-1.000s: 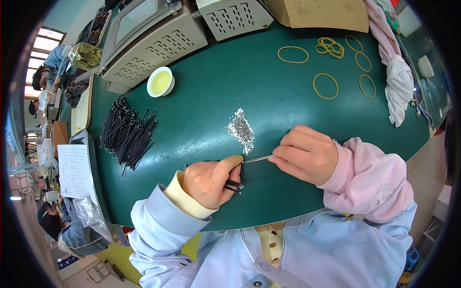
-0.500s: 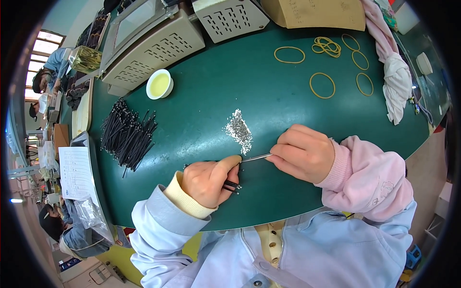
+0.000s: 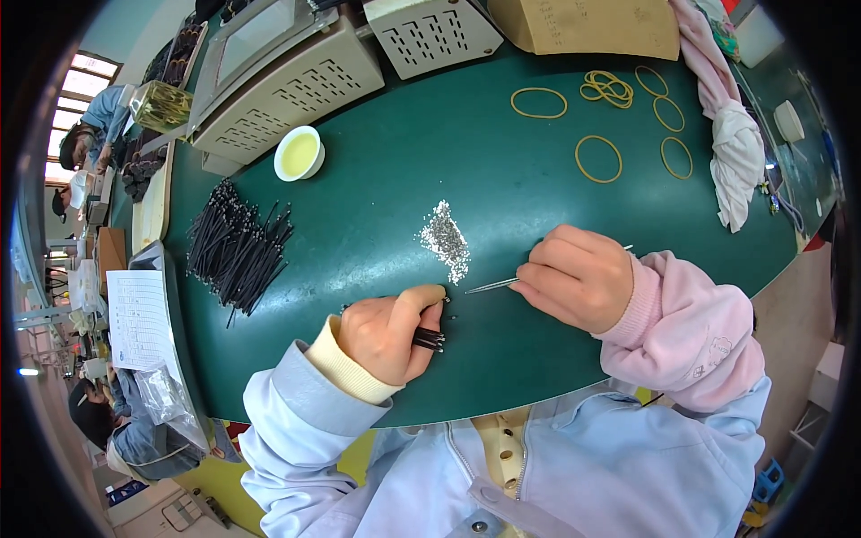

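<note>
Closed around a few short black cables [image 3: 429, 339] is my left hand [image 3: 377, 339]; their metal-tipped ends stick out below the fingers. Its thumb and forefinger are pinched together, with a tiny end between them too small to make out. My right hand [image 3: 578, 280] grips metal tweezers [image 3: 491, 286], whose tips point left, a little apart from the left fingertips. Beyond the hands lies a small heap of tiny silvery-white pieces [image 3: 446, 242]. A big pile of black cables [image 3: 238, 255] with metal ends rests to the left.
A white bowl [image 3: 315, 168] of yellowish liquid stands beyond the cable pile. Beige vented boxes [image 3: 291, 94] line the green table's far side. Several rubber bands [image 3: 598, 159], a cardboard piece [image 3: 592, 27] and a cloth [image 3: 734, 161] lie at right. Other people sit at far left.
My right hand has drawn back to the right with the tweezers, so their tips have come away from the left fingertips. My left hand stays nearly in place.
</note>
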Available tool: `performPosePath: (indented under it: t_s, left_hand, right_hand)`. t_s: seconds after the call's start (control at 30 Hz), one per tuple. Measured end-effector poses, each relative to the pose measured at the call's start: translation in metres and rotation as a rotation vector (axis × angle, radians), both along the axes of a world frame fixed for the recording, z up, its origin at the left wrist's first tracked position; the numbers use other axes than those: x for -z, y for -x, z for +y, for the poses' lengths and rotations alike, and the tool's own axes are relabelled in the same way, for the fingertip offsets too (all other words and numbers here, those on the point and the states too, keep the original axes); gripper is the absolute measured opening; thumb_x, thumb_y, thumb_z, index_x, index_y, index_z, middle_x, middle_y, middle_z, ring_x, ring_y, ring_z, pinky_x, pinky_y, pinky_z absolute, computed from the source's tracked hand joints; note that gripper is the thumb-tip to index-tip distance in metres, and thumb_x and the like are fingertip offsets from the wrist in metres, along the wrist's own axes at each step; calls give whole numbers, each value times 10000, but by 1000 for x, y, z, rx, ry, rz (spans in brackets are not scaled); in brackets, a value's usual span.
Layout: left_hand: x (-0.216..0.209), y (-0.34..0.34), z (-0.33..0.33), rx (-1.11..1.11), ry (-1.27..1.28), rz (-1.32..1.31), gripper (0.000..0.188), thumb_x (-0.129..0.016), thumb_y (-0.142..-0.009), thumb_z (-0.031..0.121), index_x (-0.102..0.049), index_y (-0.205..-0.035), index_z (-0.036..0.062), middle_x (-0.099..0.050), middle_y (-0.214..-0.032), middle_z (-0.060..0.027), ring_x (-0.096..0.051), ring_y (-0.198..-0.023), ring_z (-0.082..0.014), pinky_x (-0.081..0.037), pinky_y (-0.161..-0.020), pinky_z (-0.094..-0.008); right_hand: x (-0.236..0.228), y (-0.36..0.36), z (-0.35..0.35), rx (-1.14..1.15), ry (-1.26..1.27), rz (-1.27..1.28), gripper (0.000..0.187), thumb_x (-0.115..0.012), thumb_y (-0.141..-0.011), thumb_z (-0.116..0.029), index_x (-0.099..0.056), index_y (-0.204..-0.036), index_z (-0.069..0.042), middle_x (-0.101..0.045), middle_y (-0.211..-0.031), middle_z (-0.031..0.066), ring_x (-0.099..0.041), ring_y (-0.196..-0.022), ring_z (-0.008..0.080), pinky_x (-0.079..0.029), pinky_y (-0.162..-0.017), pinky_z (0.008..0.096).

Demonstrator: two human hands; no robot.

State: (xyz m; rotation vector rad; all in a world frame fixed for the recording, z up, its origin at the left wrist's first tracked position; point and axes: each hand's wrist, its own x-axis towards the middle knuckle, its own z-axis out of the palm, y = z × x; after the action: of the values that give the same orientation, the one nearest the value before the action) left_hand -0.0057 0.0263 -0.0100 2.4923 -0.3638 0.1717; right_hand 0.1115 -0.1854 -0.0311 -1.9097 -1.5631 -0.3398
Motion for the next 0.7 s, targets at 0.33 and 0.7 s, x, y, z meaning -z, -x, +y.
performPosePath:
  t_s: [0.33, 0.7]
  left_hand:
    - [4, -2, -1, 14, -7, -20, 258, -631, -690, -6, -539, -930, 8, -569, -595, -88, -579, -497, -225, -461, -452, -316]
    - [-1, -4, 0, 48, -38, -14, 302, -619, -652, -32, -537, -941, -2, -569, -604, -71, -577, -496, -213, -467, -459, -305]
  right_hand:
    - [0, 5, 8, -37, -22, 208, 166, -717, -639, -35, -607, -762, -18, -544, -717, 56, -529, -604, 196, -445, -522, 283]
    - [1, 7, 9, -13, -28, 202, 144, -703, -655, -50, -591, -744, -30, -519, -708, 53, -516, -610, 198, -446, -534, 283]
